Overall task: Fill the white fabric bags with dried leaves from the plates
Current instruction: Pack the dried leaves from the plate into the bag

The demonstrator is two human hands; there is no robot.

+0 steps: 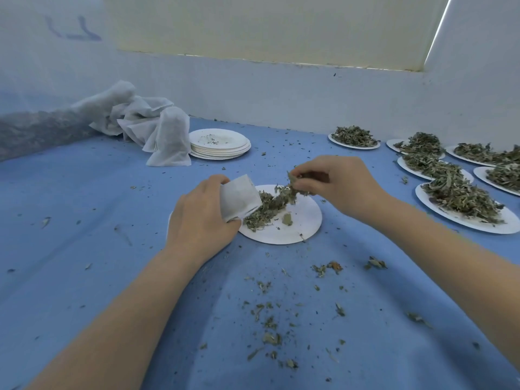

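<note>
The left hand (201, 218) grips a small white fabric bag (239, 199) over the round white paper plate (305, 218). The right hand (336, 184) pinches dried green leaves (284, 197) above that plate (no readable writing anywhere).

Leaves (284, 197) between bag (239, 199) and right hand (342, 184)

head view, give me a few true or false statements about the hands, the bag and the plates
1. The left hand holds a white fabric bag at the near plate. True.
2. The right hand is idle and holds nothing. False: it pinches dried leaves above that plate.
3. The stack of plates is heaped with leaves. False: the top plate bears only crumbs.
4. Plates heaped with leaves lie to the right. True.
</note>
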